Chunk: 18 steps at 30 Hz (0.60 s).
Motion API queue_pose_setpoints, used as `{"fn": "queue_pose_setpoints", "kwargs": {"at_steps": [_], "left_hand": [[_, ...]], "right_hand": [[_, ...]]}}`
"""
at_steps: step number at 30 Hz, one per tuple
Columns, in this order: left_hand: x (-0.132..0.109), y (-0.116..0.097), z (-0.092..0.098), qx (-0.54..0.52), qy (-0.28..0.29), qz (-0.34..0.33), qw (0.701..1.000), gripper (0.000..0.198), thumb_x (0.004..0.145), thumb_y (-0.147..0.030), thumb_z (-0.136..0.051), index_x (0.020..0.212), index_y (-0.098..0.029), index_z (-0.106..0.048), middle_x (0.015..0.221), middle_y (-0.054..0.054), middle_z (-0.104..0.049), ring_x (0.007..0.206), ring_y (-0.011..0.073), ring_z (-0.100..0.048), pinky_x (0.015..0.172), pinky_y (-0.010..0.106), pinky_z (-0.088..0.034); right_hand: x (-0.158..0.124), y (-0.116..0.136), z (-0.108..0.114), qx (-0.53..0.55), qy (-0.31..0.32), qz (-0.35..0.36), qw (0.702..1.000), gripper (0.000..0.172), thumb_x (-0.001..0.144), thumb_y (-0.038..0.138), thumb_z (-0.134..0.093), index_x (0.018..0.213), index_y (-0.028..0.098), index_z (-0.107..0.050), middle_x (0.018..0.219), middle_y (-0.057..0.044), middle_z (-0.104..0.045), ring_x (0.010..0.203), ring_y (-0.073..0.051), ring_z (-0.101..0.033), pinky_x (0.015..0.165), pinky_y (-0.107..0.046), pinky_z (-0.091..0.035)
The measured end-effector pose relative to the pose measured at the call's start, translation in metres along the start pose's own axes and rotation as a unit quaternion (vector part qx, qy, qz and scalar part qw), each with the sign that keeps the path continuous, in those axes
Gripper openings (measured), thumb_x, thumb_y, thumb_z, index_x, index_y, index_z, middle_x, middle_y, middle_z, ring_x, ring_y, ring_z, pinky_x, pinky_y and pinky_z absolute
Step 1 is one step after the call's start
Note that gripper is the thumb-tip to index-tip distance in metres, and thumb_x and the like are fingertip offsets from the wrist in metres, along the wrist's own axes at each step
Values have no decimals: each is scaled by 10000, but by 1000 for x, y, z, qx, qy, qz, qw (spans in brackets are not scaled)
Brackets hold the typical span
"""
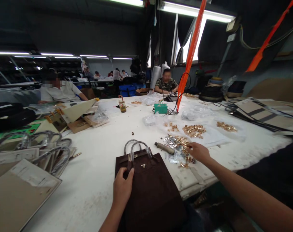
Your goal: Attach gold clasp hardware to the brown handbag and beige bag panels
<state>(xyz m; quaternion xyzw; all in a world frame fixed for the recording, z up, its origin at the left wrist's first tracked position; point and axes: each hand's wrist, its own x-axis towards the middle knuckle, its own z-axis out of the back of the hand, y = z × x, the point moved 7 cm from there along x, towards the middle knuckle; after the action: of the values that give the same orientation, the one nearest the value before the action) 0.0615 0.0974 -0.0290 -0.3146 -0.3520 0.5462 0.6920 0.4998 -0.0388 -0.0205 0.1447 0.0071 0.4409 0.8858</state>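
Observation:
A dark brown handbag [153,190] with two wrapped handles stands on the near edge of the white table, leaning toward me. My left hand [123,183] pinches a short dark strap [129,162] near the bag's top left, thumb and fingers closed. A small metal clasp piece [143,166] shows on the bag's upper front. My right hand [198,152] reaches to the edge of a pile of gold and silver metal fittings [176,141]. Its fingertips are pressed together; what they hold is too small to tell. Beside the pile lies a worn, cylinder-like tool [164,148].
Beige bag panels with wrapped handles [32,164] are stacked at left. More gold fittings [194,130] lie on plastic sheets. A green box [160,108], a jar [122,106] and a hanging orange strip [191,48] stand farther off. Two people sit across the table.

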Motion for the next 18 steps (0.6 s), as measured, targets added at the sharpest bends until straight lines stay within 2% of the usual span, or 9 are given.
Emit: {"fn": "queue_pose_setpoints", "kwargs": {"at_steps": [2, 5, 10, 12, 13, 16, 18], "left_hand": [[0, 2, 1, -18, -2, 15, 1000, 457, 840, -676, -538, 922, -236, -628, 862, 39, -705, 789, 278, -652, 784, 387, -486], [2, 7, 1, -65, -10, 31, 997, 445, 857, -656, -537, 1001, -244, -626, 957, 43, -718, 930, 294, -670, 867, 401, -488], [6, 21, 4, -173, -70, 99, 977, 417, 820, -553, -618, 1043, -201, -638, 1018, 69, -711, 1060, 300, -662, 992, 433, -488], [4, 26, 2, -242, -60, 157, 956, 441, 800, -494, -692, 1117, -190, -654, 1008, 69, -732, 1037, 289, -690, 995, 441, -509], [1, 27, -2, -284, -32, 194, 938, 448, 794, -466, -725, 1136, -183, -665, 984, 74, -747, 1004, 287, -710, 976, 446, -528], [-13, 24, -17, -396, 75, 306, 862, 356, 786, -379, -773, 1035, -129, -723, 887, 123, -776, 878, 304, -754, 878, 455, -589], [-19, 21, -20, -428, 99, 338, 832, 284, 786, -330, -773, 963, -109, -743, 857, 147, -783, 841, 316, -763, 835, 457, -607]], "right_hand": [[3, 2, -5, -11, 20, 6, 1000, 293, 903, 475, -593, 1034, 293, -782, 1187, -46, -734, 986, -248, -684, 728, -298, -442], [3, 9, -13, -23, 38, 17, 999, 286, 888, 507, -613, 989, 297, -780, 1215, -36, -715, 999, -231, -674, 722, -284, -429], [4, 11, -19, -20, 48, 19, 998, 240, 888, 439, -613, 903, 281, -794, 1018, -50, -758, 904, -234, -681, 680, -287, -401], [5, 9, -19, -6, 44, 21, 999, 227, 877, 428, -623, 920, 292, -800, 1000, -42, -765, 889, -234, -683, 672, -284, -397], [5, 7, -19, 4, 39, 21, 999, 225, 874, 415, -623, 947, 297, -800, 999, -38, -768, 886, -231, -683, 673, -281, -398], [4, 3, -20, 40, 21, 26, 999, 243, 859, 353, -621, 1021, 293, -792, 980, -34, -773, 871, -223, -681, 694, -275, -420], [3, 2, -20, 72, 12, 38, 997, 241, 838, 327, -627, 1004, 282, -794, 982, -30, -775, 880, -221, -681, 731, -279, -448]]}}
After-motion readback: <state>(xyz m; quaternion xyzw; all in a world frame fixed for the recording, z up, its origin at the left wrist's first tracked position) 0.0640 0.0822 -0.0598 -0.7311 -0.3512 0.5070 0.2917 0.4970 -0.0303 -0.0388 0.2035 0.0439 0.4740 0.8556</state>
